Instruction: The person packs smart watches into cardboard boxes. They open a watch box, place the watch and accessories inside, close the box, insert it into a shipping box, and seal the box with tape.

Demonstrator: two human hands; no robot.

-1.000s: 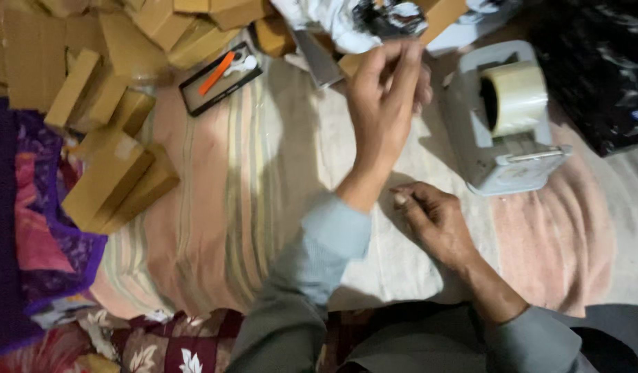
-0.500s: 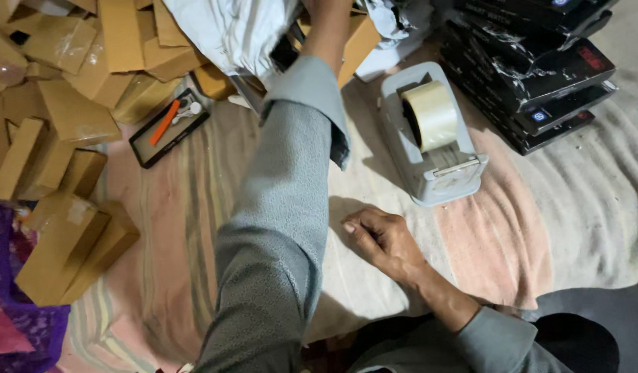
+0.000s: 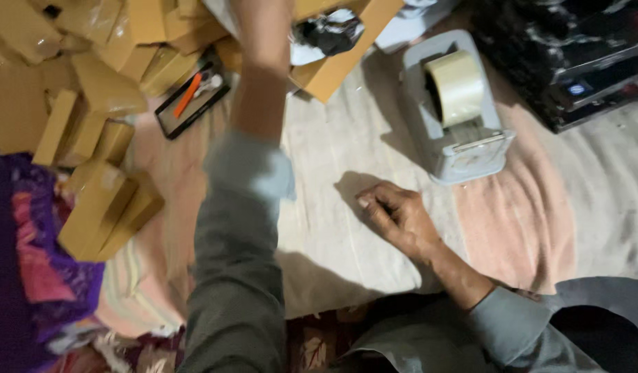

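Tape dispenser [image 3: 460, 117] nr loosely curled right hand [image 3: 395, 214]; left hand out of frame.

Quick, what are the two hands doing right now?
Left hand: reaching up into the pile of brown envelopes, blurred and cut off, so its grip cannot be told.
Right hand: loosely curled, resting on the cloth, holding nothing visible.

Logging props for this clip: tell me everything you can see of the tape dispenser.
The tape dispenser is a pale grey desktop unit that looks like plastic, sitting upright on the striped cloth. A large roll of clear-to-cream tape sits in its cradle, and a strip appears to lead down toward the cutter end nearest the person. Nothing holds it; the right hand rests on the cloth just below it, apart from it.
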